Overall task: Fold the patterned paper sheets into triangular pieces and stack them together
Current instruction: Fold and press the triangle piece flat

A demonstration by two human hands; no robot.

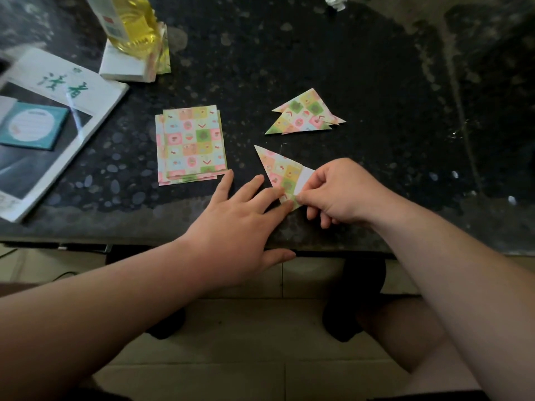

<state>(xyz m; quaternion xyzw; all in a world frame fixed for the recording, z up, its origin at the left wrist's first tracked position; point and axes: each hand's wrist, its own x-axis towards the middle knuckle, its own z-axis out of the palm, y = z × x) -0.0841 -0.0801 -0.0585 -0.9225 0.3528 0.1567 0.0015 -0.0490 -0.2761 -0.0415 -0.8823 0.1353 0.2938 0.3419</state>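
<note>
A stack of flat patterned paper sheets [191, 146] lies on the dark table left of centre. A pile of folded triangular pieces [307, 115] sits further back to the right. Near the table's front edge lies a partly folded patterned sheet [282, 169], triangular, with a white flap on its right side. My left hand [240, 215] lies flat with straight fingers, its fingertips pressing the sheet's lower corner. My right hand [338, 192] pinches the sheet's lower right edge between thumb and fingers.
A magazine [55, 125] with a teal booklet [31, 125] on it lies at the left. A bottle of yellow liquid [130, 21] stands on a white block at the back left. Crumpled white paper [335, 1] lies at the far back. The table's front edge [173, 241] runs under my wrists.
</note>
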